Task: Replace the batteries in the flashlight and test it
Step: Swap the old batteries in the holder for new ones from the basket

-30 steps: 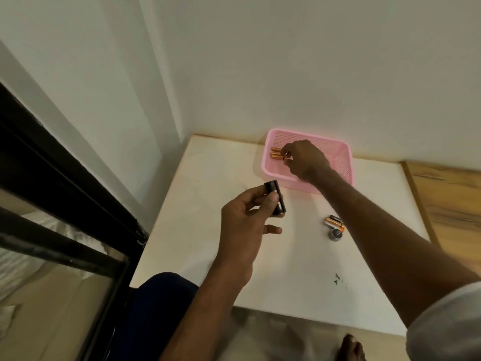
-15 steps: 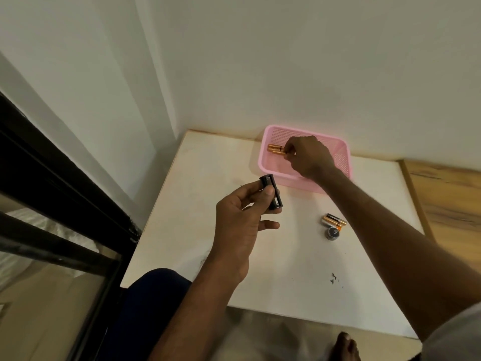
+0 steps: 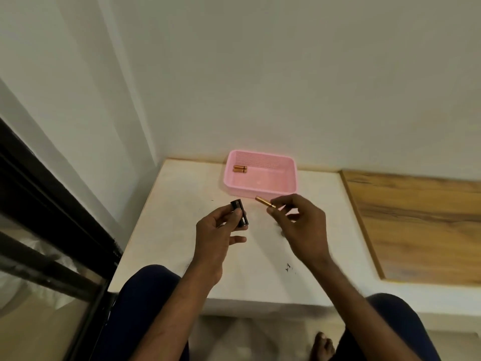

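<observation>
My left hand (image 3: 218, 230) grips a small black battery holder (image 3: 240, 212) above the white table, thumb on its side. My right hand (image 3: 299, 225) pinches one copper-coloured battery (image 3: 265, 202) between thumb and fingers, its free end pointing up-left toward the holder, a short gap apart. Two more copper batteries (image 3: 240, 169) lie side by side in the left back corner of the pink basket (image 3: 260, 188). My right hand hides the old batteries and the cap that lay on the table.
The white table (image 3: 169, 217) sits in a wall corner, with the pink basket at its back edge. A wooden board (image 3: 416, 225) adjoins on the right. A black window frame (image 3: 52, 217) runs along the left. My knees are under the front edge.
My right hand has left the basket with one battery and come back toward me, close to the holder. The left hand stays put holding the holder. The view has tilted downward.
</observation>
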